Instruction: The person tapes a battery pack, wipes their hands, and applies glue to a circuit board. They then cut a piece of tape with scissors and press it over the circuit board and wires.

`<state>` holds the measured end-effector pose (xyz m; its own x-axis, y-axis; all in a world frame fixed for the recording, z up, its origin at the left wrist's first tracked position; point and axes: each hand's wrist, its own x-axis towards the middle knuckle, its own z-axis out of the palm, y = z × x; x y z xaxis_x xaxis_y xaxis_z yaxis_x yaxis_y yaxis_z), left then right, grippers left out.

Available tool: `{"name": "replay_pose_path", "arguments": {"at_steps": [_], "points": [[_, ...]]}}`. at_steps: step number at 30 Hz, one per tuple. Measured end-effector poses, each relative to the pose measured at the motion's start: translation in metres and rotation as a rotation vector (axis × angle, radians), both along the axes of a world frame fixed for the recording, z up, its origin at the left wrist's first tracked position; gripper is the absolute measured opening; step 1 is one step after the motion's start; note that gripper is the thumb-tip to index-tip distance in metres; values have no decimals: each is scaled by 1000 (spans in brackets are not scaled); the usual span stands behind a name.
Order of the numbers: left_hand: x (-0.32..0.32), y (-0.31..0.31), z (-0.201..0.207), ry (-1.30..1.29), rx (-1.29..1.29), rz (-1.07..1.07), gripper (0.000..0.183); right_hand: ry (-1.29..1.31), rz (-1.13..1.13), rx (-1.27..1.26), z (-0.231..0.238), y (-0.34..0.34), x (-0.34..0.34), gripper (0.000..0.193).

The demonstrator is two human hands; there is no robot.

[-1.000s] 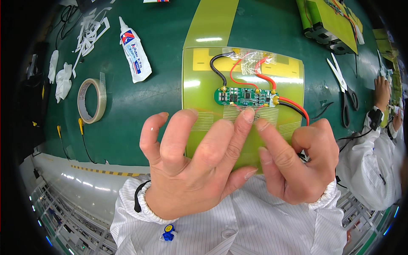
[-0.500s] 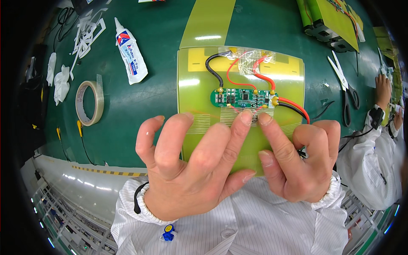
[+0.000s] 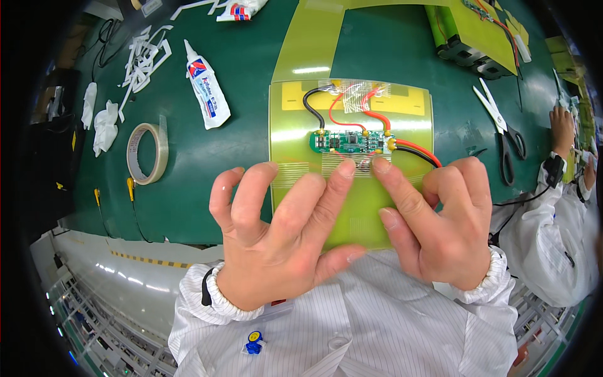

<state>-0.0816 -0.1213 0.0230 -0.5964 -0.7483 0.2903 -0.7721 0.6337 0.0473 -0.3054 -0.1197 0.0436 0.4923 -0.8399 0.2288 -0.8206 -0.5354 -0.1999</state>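
Note:
A yellow-green wrapped block lies in front of me, with a small green circuit board on top. Black wire and red wires join the board to the block's far end under clear tape; thicker red and black leads run off to the right. Along the board's near edge is a clear ribbed tape strip. My left hand touches this strip with its index fingertip, its other fingers spread. The index fingertip of my right hand rests at the strip's right part, thumb apart. Neither hand grips anything.
Left on the green table are a tape roll, a white glue tube, and white scraps. Scissors lie right, below another wired block. A co-worker's hand is at the far right.
The whole view has shifted slightly, bringing more of a second tube into sight at the top. Both index fingertips stay on the tape strip beside the board.

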Motion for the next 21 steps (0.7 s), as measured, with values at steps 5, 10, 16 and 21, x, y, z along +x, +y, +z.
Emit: {"name": "replay_pose_path", "arguments": {"at_steps": [5,10,16,21], "points": [[1,3,-2,11,15,-9,69,-35,37,-103,-11,-1,-2,52],[7,4,-4,49,30,-11,70,20,67,-54,-2,-1,-2,53],[13,2,-8,99,62,-10,71,-12,122,-73,-4,-3,-6,55],[16,-1,-9,139,98,-12,71,37,127,-36,2,-8,-3,57]]}}
